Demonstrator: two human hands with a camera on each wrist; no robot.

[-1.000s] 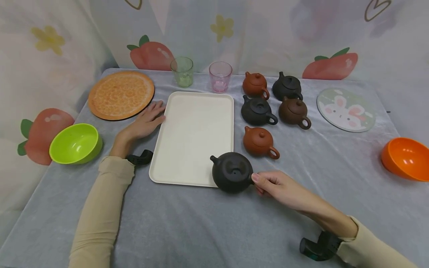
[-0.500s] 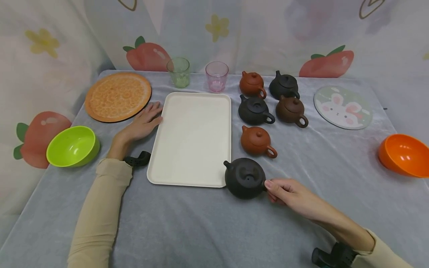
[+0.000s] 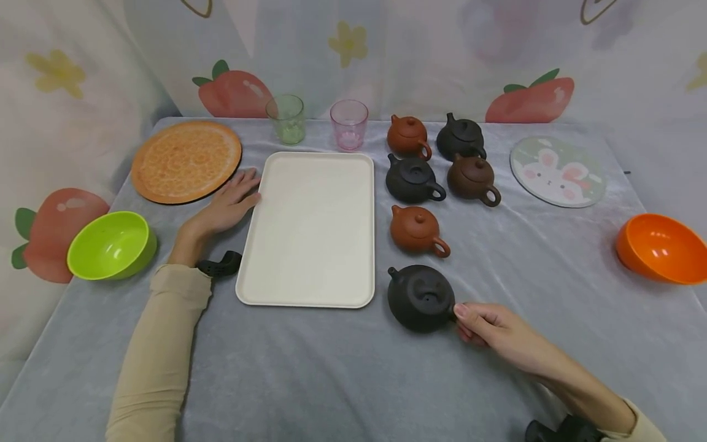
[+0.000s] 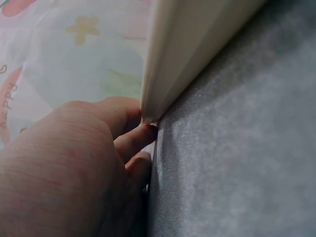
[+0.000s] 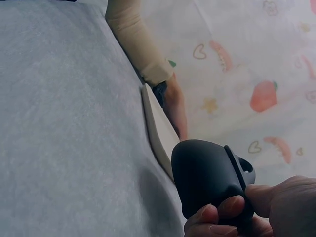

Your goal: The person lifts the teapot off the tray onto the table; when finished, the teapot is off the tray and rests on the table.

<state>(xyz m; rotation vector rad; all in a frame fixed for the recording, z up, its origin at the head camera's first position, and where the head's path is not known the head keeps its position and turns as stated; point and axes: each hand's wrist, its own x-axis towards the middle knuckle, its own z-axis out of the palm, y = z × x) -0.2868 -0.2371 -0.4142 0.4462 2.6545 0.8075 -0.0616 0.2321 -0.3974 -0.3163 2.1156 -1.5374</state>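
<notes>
1. Six small teapots stand on the grey-covered bench (image 3: 309,368); the nearest one, a black teapot (image 3: 421,298), sits just off the cream tray's (image 3: 312,227) near right corner.
2. The right hand (image 3: 497,334) pinches the black teapot's handle, fingers (image 5: 217,217) curled about it; the pot shows no lid.
3. The left hand (image 3: 226,205) lies flat on the cloth, fingers relaxed, fingertips touching the tray's left rim.
4. The tray holds nothing.
5. An orange-brown teapot (image 3: 417,230) stands just behind the black one; four more lidded pots cluster farther back.
6. A green tumbler (image 3: 286,119) and a pink tumbler (image 3: 349,124) stand behind the tray.
7. A lime bowl (image 3: 110,244) sits far left, an orange bowl (image 3: 660,248) far right, tilted; both look bare inside.
</notes>
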